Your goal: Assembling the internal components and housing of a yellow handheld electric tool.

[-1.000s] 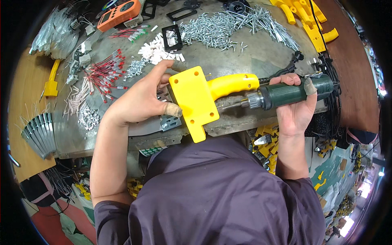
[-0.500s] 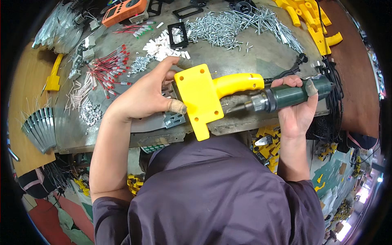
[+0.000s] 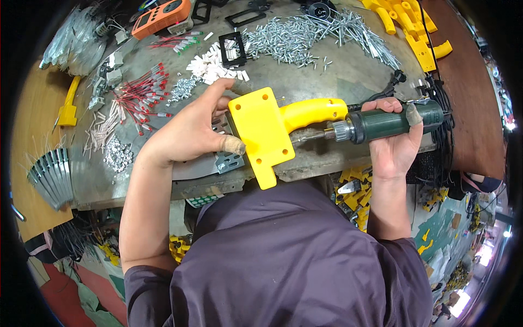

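A yellow plastic tool housing (image 3: 261, 128) with a curved handle is held over the table's front edge. My left hand (image 3: 196, 128) grips its left side, with a wrapped thumb at the lower corner and wrapped fingertip at the upper one. Behind the housing a slotted metal plate (image 3: 229, 162) shows at the lower left. My right hand (image 3: 393, 150) is wrapped round a dark green electric screwdriver (image 3: 381, 125), lying nearly level. Its bit (image 3: 310, 136) points left and reaches the housing's right edge, below the handle; whether they touch I cannot tell. A thin screw (image 3: 281, 99) sticks out near the handle's base.
Loose screws (image 3: 283, 41), white sleeves (image 3: 210, 65), red-tipped wired parts (image 3: 144, 98) and nuts (image 3: 118, 154) lie across the metal table. Yellow housings (image 3: 417, 32) sit at far right, near black cables (image 3: 442, 125). An orange meter (image 3: 162, 19) stands at far left.
The whole view has shifted slightly left. Both hands keep their hold on the housing and screwdriver. The bit was blurred before and shows more sharply now.
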